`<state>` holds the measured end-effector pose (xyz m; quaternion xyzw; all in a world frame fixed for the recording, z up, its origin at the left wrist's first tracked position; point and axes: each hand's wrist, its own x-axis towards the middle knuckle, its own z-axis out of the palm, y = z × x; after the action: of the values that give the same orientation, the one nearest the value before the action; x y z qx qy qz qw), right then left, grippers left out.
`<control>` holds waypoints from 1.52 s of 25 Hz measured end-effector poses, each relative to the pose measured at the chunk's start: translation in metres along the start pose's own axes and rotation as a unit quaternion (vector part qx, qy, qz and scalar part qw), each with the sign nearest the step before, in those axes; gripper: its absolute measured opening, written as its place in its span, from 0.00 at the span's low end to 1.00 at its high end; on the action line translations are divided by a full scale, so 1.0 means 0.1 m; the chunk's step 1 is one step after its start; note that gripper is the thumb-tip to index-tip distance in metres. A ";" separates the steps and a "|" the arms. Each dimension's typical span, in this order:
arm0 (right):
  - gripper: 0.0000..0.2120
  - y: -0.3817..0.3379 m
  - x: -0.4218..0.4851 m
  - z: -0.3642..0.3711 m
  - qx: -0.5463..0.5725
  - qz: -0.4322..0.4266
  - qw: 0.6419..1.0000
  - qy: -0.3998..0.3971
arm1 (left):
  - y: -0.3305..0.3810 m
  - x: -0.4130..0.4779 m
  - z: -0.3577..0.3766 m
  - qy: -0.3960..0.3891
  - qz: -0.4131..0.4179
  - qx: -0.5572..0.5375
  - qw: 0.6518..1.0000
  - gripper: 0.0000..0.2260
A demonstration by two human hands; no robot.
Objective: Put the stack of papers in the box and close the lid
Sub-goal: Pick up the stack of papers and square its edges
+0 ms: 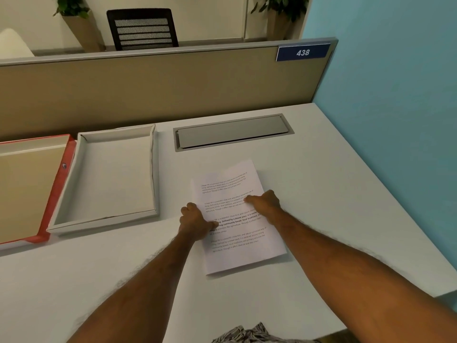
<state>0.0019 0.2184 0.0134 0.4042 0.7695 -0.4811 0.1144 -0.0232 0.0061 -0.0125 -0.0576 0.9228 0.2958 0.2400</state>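
A stack of white printed papers (235, 251) lies flat on the white desk, right of centre. My left hand (194, 221) grips its left edge, thumb on the top sheet. My right hand (265, 203) rests on the stack's right edge, fingers curled over the top sheet. To the left, a shallow white box (106, 219) stands open with nothing inside. Its red lid (58, 194) lies upside down at the far left, touching the box and partly cut off by the frame.
A grey cable hatch (232, 132) is set into the desk behind the papers. A tan partition (158, 82) bounds the back of the desk, and a blue wall (395, 120) the right side. The desk's curved edge runs along the right.
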 end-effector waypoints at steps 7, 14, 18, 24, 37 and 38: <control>0.32 0.01 0.01 -0.02 0.053 0.003 0.998 0.034 | -0.01 -0.02 0.00 0.007 0.006 -0.002 1.000 0.41; 0.16 0.11 0.04 -0.04 0.100 -0.035 0.994 0.024 | -0.06 -0.02 0.05 0.022 0.013 -0.049 0.998 0.42; 0.14 0.16 -0.22 -0.03 0.109 -0.160 0.979 0.063 | -0.16 -0.04 0.01 0.039 0.015 -0.024 0.999 0.45; 0.15 0.11 -0.54 -0.18 0.162 -0.288 0.942 0.060 | -0.01 -0.10 -0.16 -0.006 0.079 -0.262 0.962 0.33; 0.14 -0.10 -0.60 -0.39 0.199 -0.362 0.909 0.062 | 0.26 -0.45 -0.44 0.179 0.293 -0.350 0.872 0.15; 0.14 -0.08 -0.60 -0.38 0.201 -0.364 0.907 0.062 | 0.24 -0.47 -0.40 0.184 0.290 -0.346 0.873 0.15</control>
<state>0.0428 0.2184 0.0718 0.1394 0.7560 -0.6073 -0.2006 -0.0046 0.0008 0.0506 0.0801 0.7639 0.6369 -0.0666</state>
